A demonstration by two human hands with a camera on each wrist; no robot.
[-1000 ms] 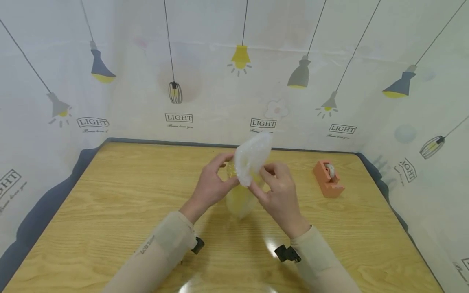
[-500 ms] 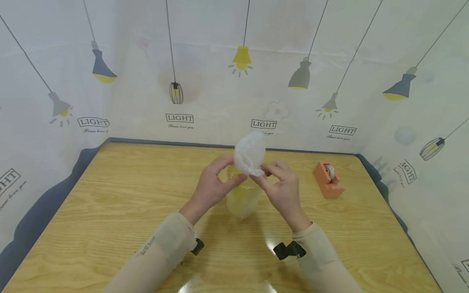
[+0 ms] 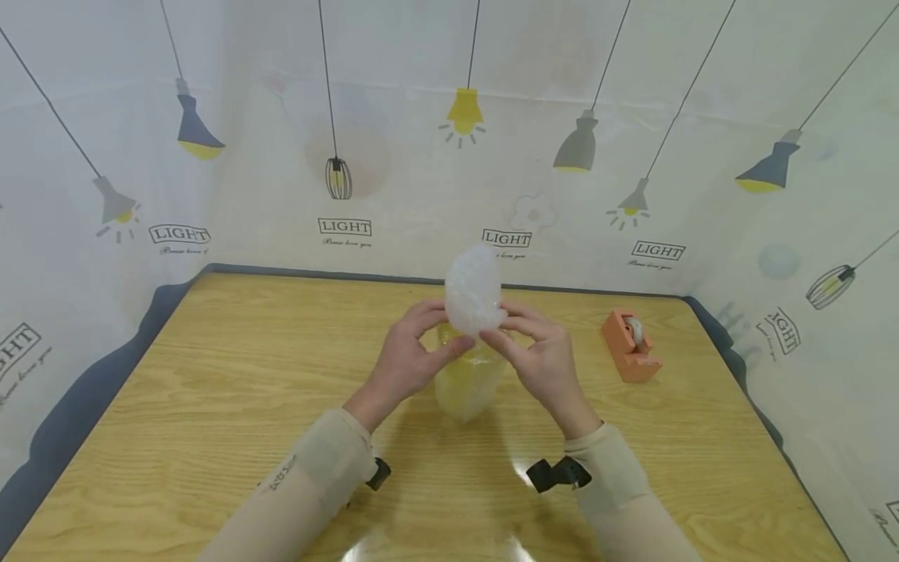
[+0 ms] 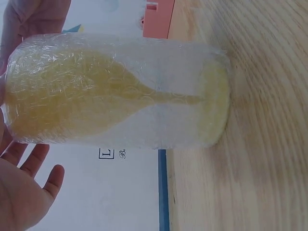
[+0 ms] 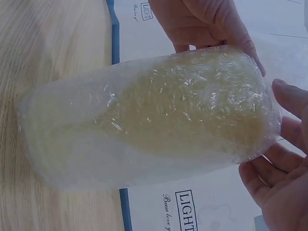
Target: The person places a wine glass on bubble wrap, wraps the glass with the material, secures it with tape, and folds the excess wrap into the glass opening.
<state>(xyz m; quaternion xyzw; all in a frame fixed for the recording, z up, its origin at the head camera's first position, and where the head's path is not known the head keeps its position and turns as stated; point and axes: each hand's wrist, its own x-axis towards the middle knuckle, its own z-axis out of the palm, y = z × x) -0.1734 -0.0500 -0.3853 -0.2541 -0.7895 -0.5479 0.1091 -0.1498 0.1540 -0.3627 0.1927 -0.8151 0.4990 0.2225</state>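
Note:
A yellow stemmed glass (image 4: 91, 91) stands upright on the table, wrapped in clear bubble wrap (image 3: 474, 289). Through the wrap its bowl, thin stem and round foot show in both wrist views. Loose wrap bunches up in a whitish tuft above the rim. My left hand (image 3: 403, 355) grips the top of the wrapped glass from the left, thumb in front, fingers behind. From the right, my right hand (image 3: 548, 363) pinches the gathered wrap at the rim between thumb and fingers. The tuft hides part of the fingertips in the head view.
An orange tape dispenser (image 3: 627, 347) with a roll of tape sits on the table at the right. The wooden table (image 3: 232, 375) ends at a backdrop (image 3: 393, 179) printed with lamps, which rises behind and on both sides.
The loose wrap has folded from a rightward-leaning flap into a rounder, more upright tuft. My right hand has shifted slightly right; the left hand and the glass have stayed nearly in place.

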